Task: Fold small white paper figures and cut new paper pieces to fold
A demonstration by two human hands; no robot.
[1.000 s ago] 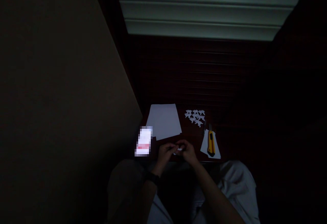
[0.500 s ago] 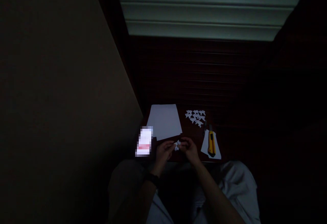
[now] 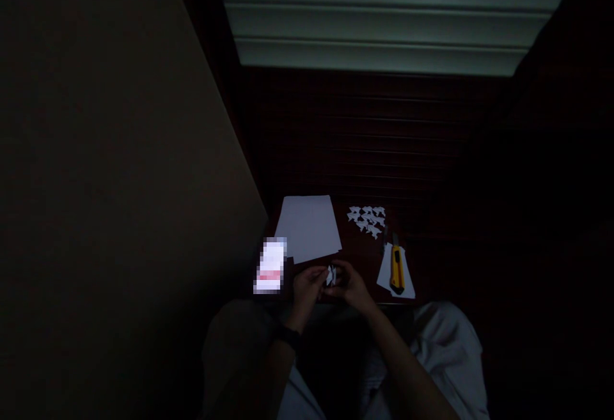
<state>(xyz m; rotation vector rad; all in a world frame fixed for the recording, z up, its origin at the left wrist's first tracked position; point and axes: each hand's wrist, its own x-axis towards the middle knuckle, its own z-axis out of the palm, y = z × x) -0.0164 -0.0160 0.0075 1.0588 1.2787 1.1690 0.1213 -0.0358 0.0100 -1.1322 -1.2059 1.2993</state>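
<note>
Folded white paper (image 3: 329, 275) held in 2 hands (image 3: 307, 286) (image 3: 354, 287) — fingers pinching — beside a lit screen (image 3: 270, 266), blurred past reading.

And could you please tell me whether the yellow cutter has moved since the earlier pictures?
No: judged against the dark table, the yellow cutter has shifted in no visible direction.

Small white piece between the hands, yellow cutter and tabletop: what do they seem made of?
Small white piece: probably matte paper, judging by its thin, angular folds. Yellow cutter: likely smooth plastic, evenly coloured; its grey blade looks metal. Tabletop: perhaps varnished wood, dark reddish with edge gleam; dimness leaves this open.
</note>
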